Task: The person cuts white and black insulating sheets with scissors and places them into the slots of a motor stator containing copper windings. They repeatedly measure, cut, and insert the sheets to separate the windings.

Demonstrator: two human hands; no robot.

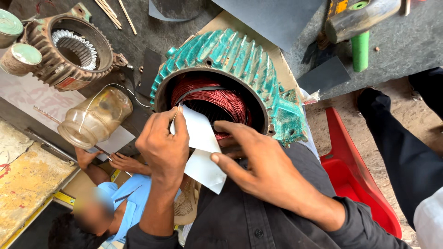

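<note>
While we look down over our dark shirt (258, 216), our left hand (162, 146) pinches the upper edge of a white paper sheet (201, 152) between thumb and curled fingers. Our right hand (263, 168) lies spread across the same sheet, fingers nearly straight, thumb pressing its lower part and fingertips touching the motor's mouth. Just beyond, the sheet leans against the reddish copper winding (217, 99) inside the green ribbed motor housing (230, 57). To the left, another person's hands (108, 161) rest below a tipped glass jar (94, 117). Farther off sits a rusty second motor housing (69, 50).
</note>
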